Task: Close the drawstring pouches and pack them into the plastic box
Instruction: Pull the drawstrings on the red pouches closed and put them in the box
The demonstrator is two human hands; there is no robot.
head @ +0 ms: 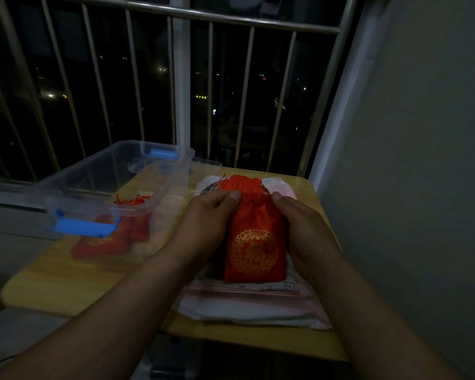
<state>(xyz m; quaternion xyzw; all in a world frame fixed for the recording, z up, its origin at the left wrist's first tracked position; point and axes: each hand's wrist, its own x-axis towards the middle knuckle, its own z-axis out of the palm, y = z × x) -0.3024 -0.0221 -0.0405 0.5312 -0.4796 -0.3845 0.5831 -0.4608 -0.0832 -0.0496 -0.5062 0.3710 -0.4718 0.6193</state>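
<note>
Pouch (254, 242), red w/ gold round emblem, is held btwn both hands over a pile of pale flat bags (252, 305) at the right side of the table (66, 283). Left hand (206, 223) wraps its left side, thumb up at the neck. The right hand (305, 229) cups the right side, thumb likewise at the neck. Both grip it, fingers curled round the cloth. Neck looks gathered, frill standing above it, cords (223, 179) trailing off top left. I judge this one drawn shut or v. nearly; can't tell if knotted.

Plastic box (173, 185), clear w/ blue latches, stands open just left of the hands, w/ what looks like its lid (206, 163) behind it. Inside: at least two red pouches (107, 242) lying flat, poss. more; light too dim to count.

Progress, my read: some packed, one in hand, next step = carry it across into the box. I see no other loose pouches on the table. Anything under the pile or hands is hidden, so can't say if this is the last.
</note>
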